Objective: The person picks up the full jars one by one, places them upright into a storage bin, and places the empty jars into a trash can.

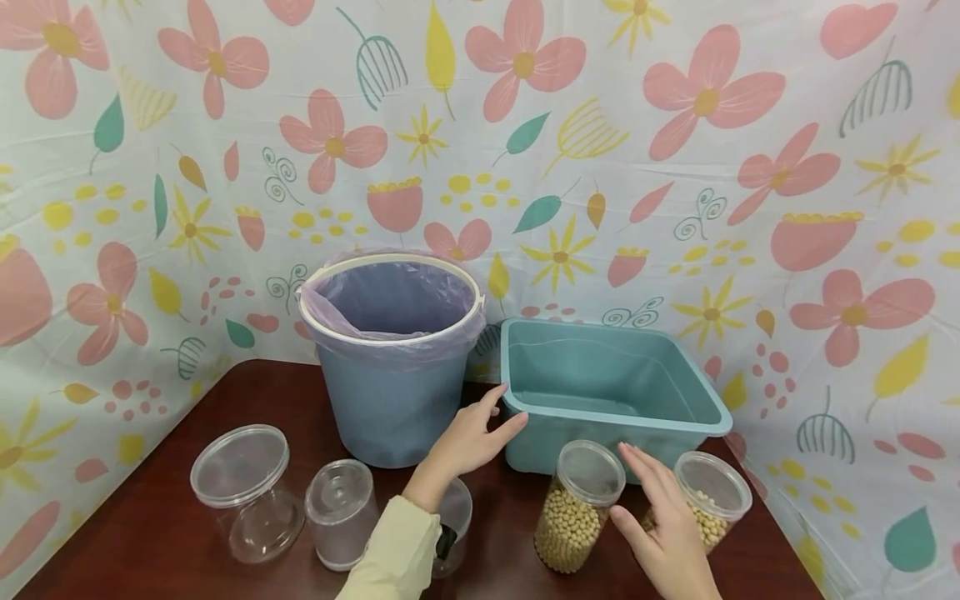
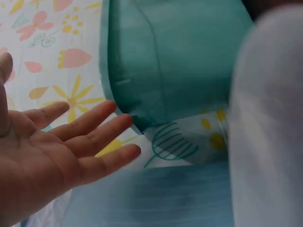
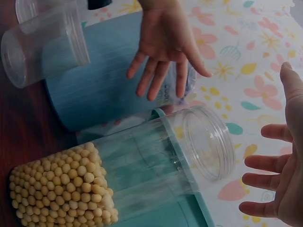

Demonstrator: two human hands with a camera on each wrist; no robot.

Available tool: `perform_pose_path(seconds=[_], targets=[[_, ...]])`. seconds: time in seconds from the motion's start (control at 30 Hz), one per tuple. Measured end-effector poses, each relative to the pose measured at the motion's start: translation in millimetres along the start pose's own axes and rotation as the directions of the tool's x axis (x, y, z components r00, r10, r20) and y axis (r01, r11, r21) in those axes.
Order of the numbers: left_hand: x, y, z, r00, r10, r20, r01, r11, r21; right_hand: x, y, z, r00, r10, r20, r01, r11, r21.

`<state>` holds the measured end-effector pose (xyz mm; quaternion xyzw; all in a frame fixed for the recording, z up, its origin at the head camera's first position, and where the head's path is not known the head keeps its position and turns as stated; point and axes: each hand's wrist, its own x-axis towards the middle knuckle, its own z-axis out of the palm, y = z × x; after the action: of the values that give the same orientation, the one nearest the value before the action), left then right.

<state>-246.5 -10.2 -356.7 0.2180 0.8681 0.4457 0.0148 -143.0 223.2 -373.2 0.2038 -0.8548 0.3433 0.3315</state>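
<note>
Fingers spread and holding nothing, my left hand (image 1: 468, 437) hovers by the near left corner of the teal basin (image 1: 622, 425). In the left wrist view the same hand (image 2: 61, 151) shows its palm, fingers extended. My right hand (image 1: 663, 525) has its fingers extended between two clear lidded jars of pale yellow soybeans. The left jar (image 1: 573, 521) stands beside its thumb; the right jar (image 1: 712, 500) is partly hidden behind the hand. The right wrist view shows one jar (image 3: 61, 184) about half full of beans, with the right hand (image 3: 284, 175) apart from its lid.
A blue bucket (image 1: 393, 400) lined with a purple bag stands at the back. On the left are a wide clear container (image 1: 240, 467) and a smaller clear jar (image 1: 341, 517). Another clear jar (image 1: 459, 504) is partly behind my left sleeve. Flowered cloth (image 1: 570, 167) hangs behind the dark table.
</note>
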Motion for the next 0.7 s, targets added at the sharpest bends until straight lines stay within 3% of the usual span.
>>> perform_pose_path(seconds=[0.33,0.7], targets=[[17.2,12.1,3.4,0.989,-0.142,0.027,0.144,0.987,-0.078,-4.8,6.7,2.8,1.0,-0.02,0.001,0.02,1.0,0.016],[38.3,2.8,5.9,0.981,-0.194,0.033,0.196,0.952,-0.236,-7.8,4.3,-1.2,0.997,0.07,0.044,-0.071,0.997,0.002]])
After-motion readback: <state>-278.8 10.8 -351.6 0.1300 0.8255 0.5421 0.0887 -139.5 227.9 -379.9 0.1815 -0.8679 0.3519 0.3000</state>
